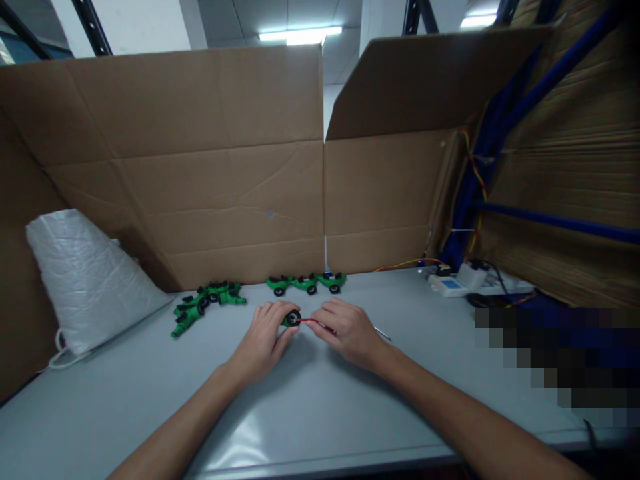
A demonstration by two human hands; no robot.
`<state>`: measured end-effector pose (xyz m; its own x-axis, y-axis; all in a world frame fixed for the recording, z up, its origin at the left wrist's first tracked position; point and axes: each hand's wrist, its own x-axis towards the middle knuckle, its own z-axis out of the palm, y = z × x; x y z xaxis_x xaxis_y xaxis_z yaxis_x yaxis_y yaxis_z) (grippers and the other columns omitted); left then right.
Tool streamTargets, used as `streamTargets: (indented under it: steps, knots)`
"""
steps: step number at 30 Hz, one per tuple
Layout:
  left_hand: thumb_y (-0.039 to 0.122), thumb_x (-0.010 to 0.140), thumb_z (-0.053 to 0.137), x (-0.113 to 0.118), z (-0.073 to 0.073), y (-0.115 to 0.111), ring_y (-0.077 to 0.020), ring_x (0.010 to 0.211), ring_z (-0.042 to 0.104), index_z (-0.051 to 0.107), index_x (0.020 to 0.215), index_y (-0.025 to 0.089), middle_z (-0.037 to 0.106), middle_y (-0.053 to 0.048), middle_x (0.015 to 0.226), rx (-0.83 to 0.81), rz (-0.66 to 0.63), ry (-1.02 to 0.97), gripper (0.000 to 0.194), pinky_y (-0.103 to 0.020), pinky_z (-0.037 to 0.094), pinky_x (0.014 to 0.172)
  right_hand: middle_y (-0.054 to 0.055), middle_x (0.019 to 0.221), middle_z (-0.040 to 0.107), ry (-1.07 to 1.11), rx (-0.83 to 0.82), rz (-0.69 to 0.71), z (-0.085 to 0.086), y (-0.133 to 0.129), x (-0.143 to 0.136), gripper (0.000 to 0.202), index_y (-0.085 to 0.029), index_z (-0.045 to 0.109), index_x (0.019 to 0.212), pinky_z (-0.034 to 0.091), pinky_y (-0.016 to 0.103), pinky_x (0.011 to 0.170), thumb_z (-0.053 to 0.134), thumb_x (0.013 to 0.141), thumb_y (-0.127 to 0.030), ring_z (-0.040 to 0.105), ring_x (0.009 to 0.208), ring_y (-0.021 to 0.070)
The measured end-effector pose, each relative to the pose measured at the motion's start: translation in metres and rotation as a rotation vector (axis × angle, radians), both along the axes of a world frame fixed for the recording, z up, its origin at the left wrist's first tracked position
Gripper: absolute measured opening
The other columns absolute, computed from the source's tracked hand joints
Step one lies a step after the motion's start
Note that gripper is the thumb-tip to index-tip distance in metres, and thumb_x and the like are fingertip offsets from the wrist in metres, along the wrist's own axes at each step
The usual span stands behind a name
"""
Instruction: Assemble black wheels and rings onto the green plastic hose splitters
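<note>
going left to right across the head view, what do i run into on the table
white bag → cluster of green toy pieces → left hand holding a green toy piece with a black wheel → right hand holding a thin red tool → white power strip

Small green toy car [285, 321]: black wheel with pale hub showing, body mostly hidden by left hand [263, 337], held above or on tabletop [300, 413], unclear which. Thin red tool [309, 320]: in right hand [351, 331], nearly level, tip at wheel, rest covered by fingers.
</note>
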<state>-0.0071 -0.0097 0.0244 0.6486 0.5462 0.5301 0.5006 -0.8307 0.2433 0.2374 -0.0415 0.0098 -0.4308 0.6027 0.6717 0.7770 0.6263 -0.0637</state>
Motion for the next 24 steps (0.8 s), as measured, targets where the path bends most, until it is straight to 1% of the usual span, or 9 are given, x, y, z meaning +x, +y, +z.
streamTargets:
  steps: [2, 5, 8, 15, 24]
  knots:
    - [0.034, 0.107, 0.054, 0.0, 0.0, 0.0, -0.0279, 0.114, 0.058, 0.055, 0.134, 0.023, 0.067, -0.011, 0.127, 0.006, -0.005, 0.002, 0.03, -0.042, 0.044, 0.098, 0.004, 0.082, 0.067, -0.02, 0.018, -0.007, 0.002, 0.0, 0.0, 0.033, -0.021, 0.069, 0.088, 0.038, 0.031, 0.075, 0.051, 0.11, -0.038, 0.058, 0.081, 0.0194]
    - [0.034, 0.107, 0.054, 0.0, 0.0, 0.002, -0.0282, 0.117, 0.058, 0.054, 0.136, 0.024, 0.066, -0.011, 0.13, 0.034, 0.007, 0.015, 0.03, -0.044, 0.043, 0.1, 0.005, 0.082, 0.067, -0.051, 0.038, -0.056, 0.005, -0.002, 0.0, 0.034, -0.021, 0.069, 0.087, 0.037, 0.032, 0.074, 0.051, 0.11, -0.038, 0.058, 0.081, 0.02]
    - [0.034, 0.107, 0.055, 0.0, 0.0, 0.003, -0.0289, 0.12, 0.057, 0.054, 0.136, 0.024, 0.065, -0.011, 0.132, 0.066, 0.025, 0.026, 0.031, -0.045, 0.043, 0.102, 0.005, 0.082, 0.067, -0.059, 0.023, -0.093, 0.004, -0.003, -0.002, 0.034, -0.021, 0.069, 0.087, 0.036, 0.031, 0.073, 0.051, 0.11, -0.038, 0.058, 0.08, 0.0199]
    - [0.035, 0.107, 0.055, 0.0, 0.003, 0.0, -0.0275, 0.118, 0.059, 0.055, 0.136, 0.024, 0.066, -0.012, 0.129, 0.054, -0.03, 0.001, 0.031, -0.044, 0.047, 0.102, 0.004, 0.086, 0.069, -0.022, -0.045, -0.061, -0.002, -0.001, -0.003, 0.035, -0.021, 0.069, 0.09, 0.038, 0.031, 0.076, 0.049, 0.111, -0.04, 0.06, 0.083, 0.0197]
    - [0.035, 0.107, 0.054, -0.001, 0.003, 0.0, -0.0275, 0.119, 0.059, 0.054, 0.135, 0.024, 0.066, -0.011, 0.128, -0.011, -0.058, -0.025, 0.03, -0.044, 0.046, 0.104, 0.005, 0.085, 0.07, 0.078, -0.106, -0.005, -0.007, 0.001, -0.003, 0.038, -0.022, 0.072, 0.091, 0.041, 0.031, 0.076, 0.047, 0.111, -0.041, 0.062, 0.084, 0.02]
